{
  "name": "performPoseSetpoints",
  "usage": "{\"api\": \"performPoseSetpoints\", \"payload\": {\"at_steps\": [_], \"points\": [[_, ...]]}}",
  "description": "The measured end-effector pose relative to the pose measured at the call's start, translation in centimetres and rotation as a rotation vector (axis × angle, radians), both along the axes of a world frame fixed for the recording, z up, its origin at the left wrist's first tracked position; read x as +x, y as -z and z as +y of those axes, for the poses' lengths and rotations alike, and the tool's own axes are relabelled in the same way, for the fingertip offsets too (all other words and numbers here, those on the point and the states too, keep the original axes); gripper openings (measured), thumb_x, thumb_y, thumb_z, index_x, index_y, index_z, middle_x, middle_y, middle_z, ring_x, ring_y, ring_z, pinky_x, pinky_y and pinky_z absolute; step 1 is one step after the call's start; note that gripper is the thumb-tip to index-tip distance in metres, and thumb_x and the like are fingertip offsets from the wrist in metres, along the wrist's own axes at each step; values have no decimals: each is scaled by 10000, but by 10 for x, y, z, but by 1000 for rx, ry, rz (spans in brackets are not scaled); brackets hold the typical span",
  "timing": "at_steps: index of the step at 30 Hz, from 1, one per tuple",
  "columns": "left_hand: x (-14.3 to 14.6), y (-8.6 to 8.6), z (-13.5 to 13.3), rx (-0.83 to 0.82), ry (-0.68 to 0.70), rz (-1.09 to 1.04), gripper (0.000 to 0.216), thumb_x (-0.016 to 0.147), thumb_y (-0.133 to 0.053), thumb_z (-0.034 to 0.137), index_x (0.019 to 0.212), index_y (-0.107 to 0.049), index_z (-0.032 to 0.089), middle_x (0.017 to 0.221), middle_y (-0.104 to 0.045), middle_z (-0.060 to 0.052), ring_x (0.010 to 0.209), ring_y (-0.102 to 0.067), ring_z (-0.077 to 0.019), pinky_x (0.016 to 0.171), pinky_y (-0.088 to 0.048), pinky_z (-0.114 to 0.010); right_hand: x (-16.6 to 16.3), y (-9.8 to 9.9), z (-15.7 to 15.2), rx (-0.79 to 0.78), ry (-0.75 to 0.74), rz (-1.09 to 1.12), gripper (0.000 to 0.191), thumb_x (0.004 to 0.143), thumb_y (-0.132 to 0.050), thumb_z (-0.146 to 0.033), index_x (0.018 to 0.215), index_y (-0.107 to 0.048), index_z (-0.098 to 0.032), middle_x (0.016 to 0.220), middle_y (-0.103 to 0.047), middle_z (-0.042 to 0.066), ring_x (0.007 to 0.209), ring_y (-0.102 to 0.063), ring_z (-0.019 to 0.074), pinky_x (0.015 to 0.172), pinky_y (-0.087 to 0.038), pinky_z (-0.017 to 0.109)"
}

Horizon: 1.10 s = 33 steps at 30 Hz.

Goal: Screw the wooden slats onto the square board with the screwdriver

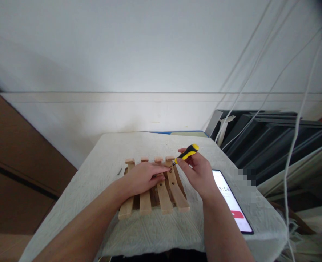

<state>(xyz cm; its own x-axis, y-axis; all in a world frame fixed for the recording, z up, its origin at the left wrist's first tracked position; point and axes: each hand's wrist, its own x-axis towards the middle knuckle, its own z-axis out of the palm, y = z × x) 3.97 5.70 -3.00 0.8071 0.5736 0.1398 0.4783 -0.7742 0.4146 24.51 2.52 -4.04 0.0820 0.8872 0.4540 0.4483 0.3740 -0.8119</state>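
A small rack of several pale wooden slats (163, 196) lies on the cloth-covered table (109, 153). My left hand (143, 178) rests flat on top of the slats, fingers stretched toward the right, pressing them down. My right hand (197, 173) is closed around a yellow and black screwdriver (187, 153). The screwdriver's tip points down-left at the far end of the rightmost slats, just beyond my left fingertips.
A phone (233, 203) with a lit screen lies on the table to the right of my right hand. A small dark screw (119, 171) lies left of the slats. Dark panels (272, 142) lean at the right, with white cords (294, 145) hanging. A brown wooden surface (16, 163) stands at the left.
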Motion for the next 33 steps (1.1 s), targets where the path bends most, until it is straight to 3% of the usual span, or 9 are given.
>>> {"api": "performPoseSetpoints", "payload": {"at_steps": [15, 23, 29, 33], "points": [[2, -8, -3, -38, -25, 37, 323, 925, -489, 242, 1231, -595, 239, 1184, -665, -50, 1042, -633, -187, 889, -473, -294, -2, 2, 2, 39, 10, -82, 232, 850, -551, -339, 1015, -604, -185, 876, -657, 69, 697, -615, 175, 652, -496, 322], [2, -8, -3, -32, -7, 40, 312, 929, -479, 241, 1217, -596, 219, 1217, -648, -51, 1046, -627, -183, 876, -472, -283, -5, 0, 5, 75, 36, -160, 228, 841, -581, -400, 895, -627, -183, 799, -608, 56, 653, -550, 156, 611, -461, 302], [3, -9, -3, -14, -2, 62, 299, 935, -466, 235, 1206, -592, 216, 1190, -659, -47, 1041, -630, -187, 881, -464, -284, -7, 3, 5, -84, -70, 88, 337, 828, -589, -430, 1058, -645, -190, 994, -681, 94, 758, -615, 183, 680, -499, 332], [3, -9, -4, -8, -7, 58, 309, 933, -477, 251, 1223, -580, 217, 1207, -651, -52, 1045, -627, -190, 878, -470, -286, -5, 3, 3, -97, -145, 199, 300, 863, -520, -391, 1042, -662, -199, 1064, -680, 78, 802, -617, 181, 690, -496, 323]]}}
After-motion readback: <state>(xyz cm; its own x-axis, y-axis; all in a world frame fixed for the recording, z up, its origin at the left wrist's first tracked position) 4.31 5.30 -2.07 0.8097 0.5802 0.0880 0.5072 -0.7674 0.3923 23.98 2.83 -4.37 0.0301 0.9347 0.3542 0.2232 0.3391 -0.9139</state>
